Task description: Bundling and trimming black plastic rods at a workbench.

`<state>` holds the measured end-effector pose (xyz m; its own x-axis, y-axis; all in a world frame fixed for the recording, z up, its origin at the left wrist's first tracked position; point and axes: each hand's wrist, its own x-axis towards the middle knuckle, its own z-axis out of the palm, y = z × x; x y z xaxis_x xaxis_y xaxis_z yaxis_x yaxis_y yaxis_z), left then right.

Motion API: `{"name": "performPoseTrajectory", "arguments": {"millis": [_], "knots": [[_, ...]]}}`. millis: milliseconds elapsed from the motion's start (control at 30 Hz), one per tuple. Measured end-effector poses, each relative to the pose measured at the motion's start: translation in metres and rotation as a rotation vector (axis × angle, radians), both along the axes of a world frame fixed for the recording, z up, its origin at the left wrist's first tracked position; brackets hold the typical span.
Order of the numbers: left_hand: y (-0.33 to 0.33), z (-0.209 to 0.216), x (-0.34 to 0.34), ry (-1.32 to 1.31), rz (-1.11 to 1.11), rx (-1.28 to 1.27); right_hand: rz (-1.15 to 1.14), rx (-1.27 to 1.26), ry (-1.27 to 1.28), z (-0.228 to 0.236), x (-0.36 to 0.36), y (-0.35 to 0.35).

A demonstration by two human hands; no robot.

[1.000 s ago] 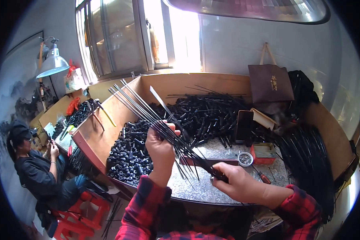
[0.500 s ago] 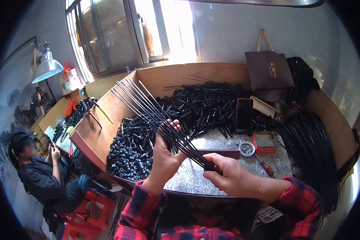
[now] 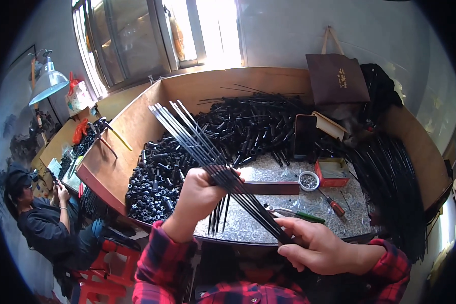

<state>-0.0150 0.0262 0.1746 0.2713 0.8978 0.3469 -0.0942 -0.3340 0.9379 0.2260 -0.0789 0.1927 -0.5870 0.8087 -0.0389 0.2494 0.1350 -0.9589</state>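
Note:
A bundle of thin black rods (image 3: 258,210) slants across in front of me, its pale-tipped ends fanned out to the upper left. My left hand (image 3: 198,192) is closed around the middle of the bundle, and several shorter rod ends hang below it. My right hand (image 3: 316,245) grips the gathered lower end, where the rods meet in a dark piece mostly hidden by my fingers. Beneath the rods, on the speckled tabletop (image 3: 238,223), lie green-handled pliers (image 3: 309,217), partly covered by the bundle.
Heaped black tubular parts (image 3: 248,124) fill the back and left of the wooden-walled bench (image 3: 121,126). A white tub (image 3: 309,181), red box (image 3: 333,173), screwdriver (image 3: 335,206) and phone (image 3: 305,137) are at right. Long black rods (image 3: 390,177) drape over the right edge. Another person (image 3: 45,223) sits left.
Both hands have moved slightly down with the bundle, the right also rightward. My left fingers have closed further around the rods. The pliers have come into sight.

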Motion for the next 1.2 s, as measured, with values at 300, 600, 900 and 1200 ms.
{"name": "performPoseTrajectory", "arguments": {"millis": [300, 600, 900, 1200], "knots": [[0.061, -0.001, 0.012, 0.333, 0.182, 0.469, -0.187, -0.114, -0.071, -0.088, 0.003, -0.008], [-0.004, -0.104, -0.007, 0.527, -0.25, 0.465, -0.138, 0.002, -0.228, -0.282, -0.004, -0.017], [-0.04, -0.132, -0.01, 1.12, -0.365, 0.427, -0.086, 0.24, -0.333, -0.383, -0.003, 0.016], [-0.031, -0.169, 0.008, 1.203, -0.308, 0.73, -0.136, 0.454, -0.36, -0.332, 0.001, 0.011]]}}
